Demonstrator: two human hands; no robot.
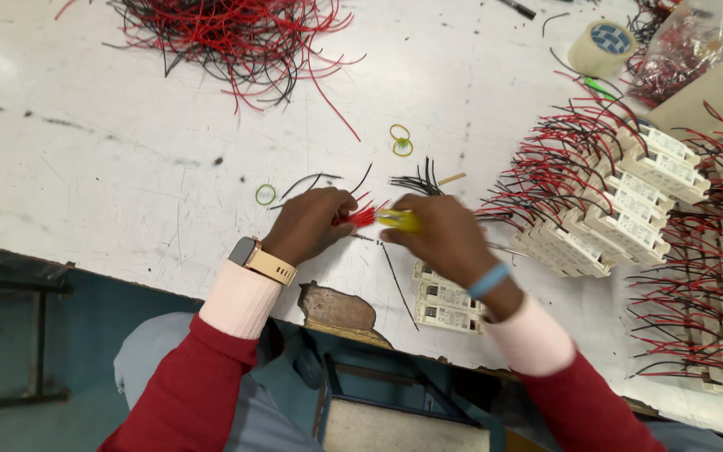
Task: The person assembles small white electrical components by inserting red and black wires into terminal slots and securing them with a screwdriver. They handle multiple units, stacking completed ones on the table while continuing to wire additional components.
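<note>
Wires lie tangled at the far left of my view, a red-and-black heap (228, 38) on the scuffed white desk (85, 167), well apart from the hands. Nearer in, a green rubber band (265, 194) sits just beside my left hand (311, 224), which is closed, pinching a short bundle of red wires (363, 217) at one end. That bundle runs roughly left to right, its free ends pointing toward my right hand (441, 234). The right hand is curled shut around a yellow-handled tool (401, 220), whose tip meets the red ends between the two hands. The picture is blurred here, so I cannot tell the tool's kind. Loose black wires (416, 180) fan out just beyond. Small white modules (445, 305) rest under my right wrist, and rows of wired white modules (621, 209) fill the right side, with a tape roll (602, 46) farther back.
</note>
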